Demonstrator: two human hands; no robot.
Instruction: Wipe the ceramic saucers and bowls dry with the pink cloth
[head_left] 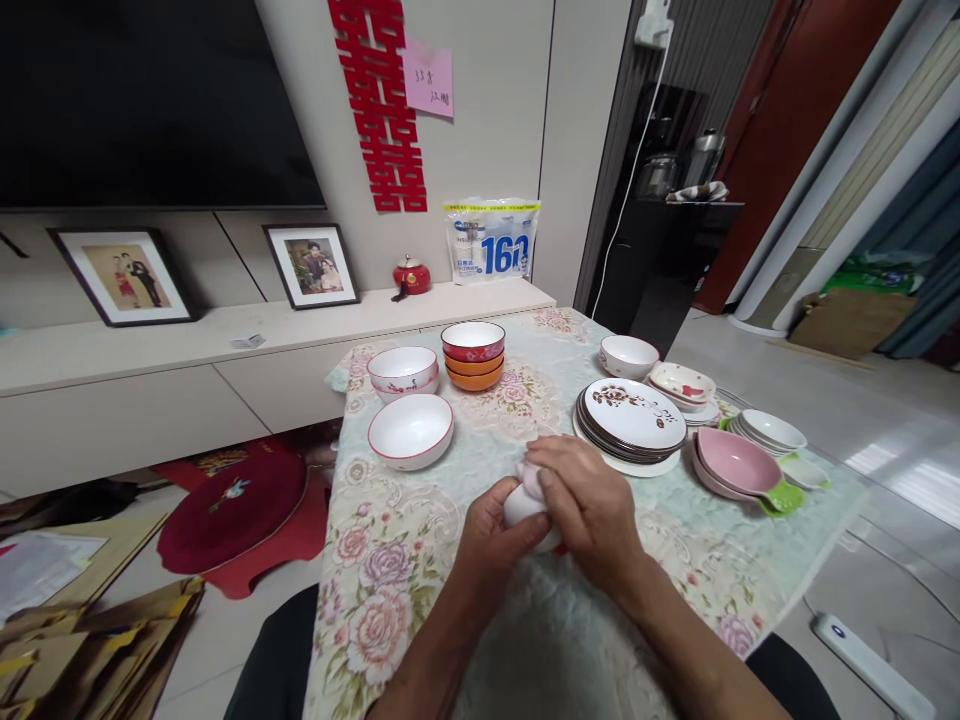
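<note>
My left hand (495, 530) is closed around the side of a small white bowl (523, 508). Most of that bowl is hidden by my fingers, though a bit of red shows low on it. In my right hand (589, 495) a crumpled white cloth (531, 478) is pressed against the bowl from above. To the left of my hands sits a white bowl with a red rim (411, 432). A stack of plates (634, 415), the top one white with brown flowers, lies to the right of my right hand.
Behind stand stacked orange and red bowls (474, 365) and white patterned bowls (403, 370). Rightward are pink leaf-shaped dishes (739, 462), small white bowls (772, 430) and a patterned bowl (628, 355). A floral cloth covers the table (405, 560); a red stool (247, 510) stands left.
</note>
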